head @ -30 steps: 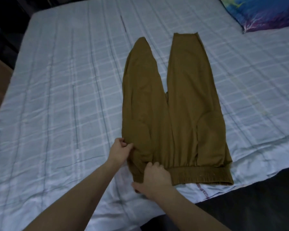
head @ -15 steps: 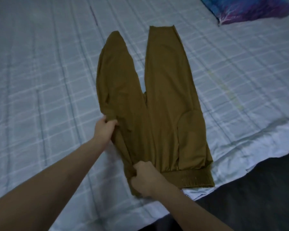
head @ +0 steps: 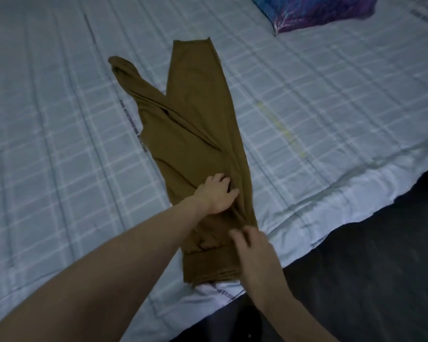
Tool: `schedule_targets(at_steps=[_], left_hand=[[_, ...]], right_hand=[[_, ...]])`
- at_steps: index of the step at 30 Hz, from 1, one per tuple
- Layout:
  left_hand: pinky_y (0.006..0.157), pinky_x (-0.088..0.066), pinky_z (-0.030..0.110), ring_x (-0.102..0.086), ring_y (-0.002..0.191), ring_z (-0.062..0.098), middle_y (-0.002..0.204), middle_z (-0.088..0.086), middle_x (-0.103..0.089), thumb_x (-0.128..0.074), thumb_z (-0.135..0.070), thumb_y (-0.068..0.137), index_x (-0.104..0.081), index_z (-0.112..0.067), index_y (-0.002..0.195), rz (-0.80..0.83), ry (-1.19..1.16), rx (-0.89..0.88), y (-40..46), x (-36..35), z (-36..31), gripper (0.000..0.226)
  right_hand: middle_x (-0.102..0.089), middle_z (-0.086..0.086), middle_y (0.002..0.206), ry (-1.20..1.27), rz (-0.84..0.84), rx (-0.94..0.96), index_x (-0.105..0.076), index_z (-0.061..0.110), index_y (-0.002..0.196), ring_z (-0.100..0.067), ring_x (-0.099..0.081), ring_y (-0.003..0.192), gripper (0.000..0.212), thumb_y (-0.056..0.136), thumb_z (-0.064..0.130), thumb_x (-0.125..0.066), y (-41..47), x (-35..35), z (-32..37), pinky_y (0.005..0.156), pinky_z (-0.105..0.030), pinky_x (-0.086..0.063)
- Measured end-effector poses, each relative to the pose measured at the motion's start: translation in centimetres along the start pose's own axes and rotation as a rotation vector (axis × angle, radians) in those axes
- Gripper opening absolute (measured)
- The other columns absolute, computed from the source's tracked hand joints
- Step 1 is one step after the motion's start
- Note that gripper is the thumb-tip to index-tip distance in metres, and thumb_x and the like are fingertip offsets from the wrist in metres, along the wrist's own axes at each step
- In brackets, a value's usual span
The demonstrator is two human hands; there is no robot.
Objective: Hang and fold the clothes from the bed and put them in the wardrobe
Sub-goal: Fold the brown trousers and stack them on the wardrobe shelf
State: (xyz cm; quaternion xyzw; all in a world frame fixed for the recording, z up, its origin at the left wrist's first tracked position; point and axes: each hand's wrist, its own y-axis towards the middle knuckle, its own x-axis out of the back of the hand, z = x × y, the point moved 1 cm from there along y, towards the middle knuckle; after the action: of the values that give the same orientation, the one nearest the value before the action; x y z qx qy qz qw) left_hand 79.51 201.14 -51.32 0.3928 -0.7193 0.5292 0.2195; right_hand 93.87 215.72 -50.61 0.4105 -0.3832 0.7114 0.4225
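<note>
1. Since the mustard-brown cotton trousers (head: 195,149) lie half-folded lengthwise near the checked pale-blue bed sheet's (head: 59,144) near edge, we should square the legs first.
2. Our left hand (head: 218,193) presses flat on the hip, fingers spread, holding nothing.
3. Our right hand (head: 255,253) hovers loosely open beside the waistband; the far-left leg needs aligning.

Bedsheet (head: 59,149) bare left of trousers (head: 195,134); pillow (head: 314,13) far right.
</note>
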Motion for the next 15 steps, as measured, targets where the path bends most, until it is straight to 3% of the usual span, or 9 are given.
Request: schedule_targets(at_steps=[2,4,6,8,10,15], left_hand=[[0.119,-0.015,0.040,-0.010,0.147,0.025,0.162,0.002,-0.008,-0.027,-0.048,0.102,-0.014,-0.016,0.155,0.011,0.054,-0.061,-0.6,-0.8,0.3,0.063],[0.120,-0.012,0.038,-0.010,0.148,0.023,0.163,0.001,-0.008,-0.028,-0.044,0.103,-0.015,-0.017,0.155,-0.058,0.090,-0.140,-1.3,-0.4,1.4,0.061],[0.120,-0.016,0.038,-0.014,0.146,0.021,0.161,0.000,-0.014,-0.031,-0.040,0.103,-0.025,-0.018,0.153,-0.181,0.168,-0.218,-1.8,0.7,2.9,0.055],[0.117,-0.021,0.039,-0.020,0.143,0.021,0.157,-0.001,-0.022,-0.036,-0.035,0.101,-0.036,-0.020,0.147,-0.260,0.194,-0.243,-2.3,2.0,4.4,0.047],[0.115,-0.025,0.038,-0.025,0.139,0.021,0.153,-0.001,-0.027,-0.040,-0.031,0.100,-0.044,-0.021,0.139,-0.274,0.191,-0.217,-2.5,3.2,5.9,0.040],[0.109,-0.032,0.040,-0.031,0.133,0.024,0.148,0.001,-0.033,-0.043,-0.031,0.098,-0.050,-0.022,0.130,-0.369,0.198,-0.092,-2.0,6.2,10.7,0.034]], right_hand=[[-0.053,0.001,0.094,-0.046,0.081,0.137,-0.059,0.026,0.106,-0.020,-0.058,0.078,0.048,0.062,0.012,-0.048,0.0,-0.5,-0.2,0.062,-0.029,-0.048],[-0.053,0.001,0.090,-0.013,0.159,0.126,-0.060,0.026,0.100,-0.020,-0.057,0.075,0.043,0.059,0.015,-0.057,0.7,-0.3,-0.2,0.059,-0.029,-0.047],[-0.055,-0.002,0.096,0.052,0.216,0.086,-0.060,0.023,0.101,-0.022,-0.056,0.083,0.032,0.072,0.020,-0.048,1.3,0.7,0.0,0.062,-0.032,-0.047],[-0.052,-0.004,0.111,0.040,0.259,0.093,-0.055,0.021,0.115,-0.023,-0.053,0.097,0.035,0.083,0.020,-0.041,1.9,1.1,-0.3,0.074,-0.034,-0.046],[-0.045,-0.005,0.124,0.009,0.405,0.090,-0.046,0.020,0.128,-0.024,-0.046,0.110,0.039,0.089,0.018,-0.041,2.4,1.1,-0.8,0.086,-0.034,-0.042],[-0.045,-0.009,0.127,0.002,0.649,0.048,-0.046,0.016,0.116,-0.026,-0.048,0.117,0.025,0.091,0.021,-0.043,5.8,1.7,-0.2,0.086,-0.034,-0.039]])
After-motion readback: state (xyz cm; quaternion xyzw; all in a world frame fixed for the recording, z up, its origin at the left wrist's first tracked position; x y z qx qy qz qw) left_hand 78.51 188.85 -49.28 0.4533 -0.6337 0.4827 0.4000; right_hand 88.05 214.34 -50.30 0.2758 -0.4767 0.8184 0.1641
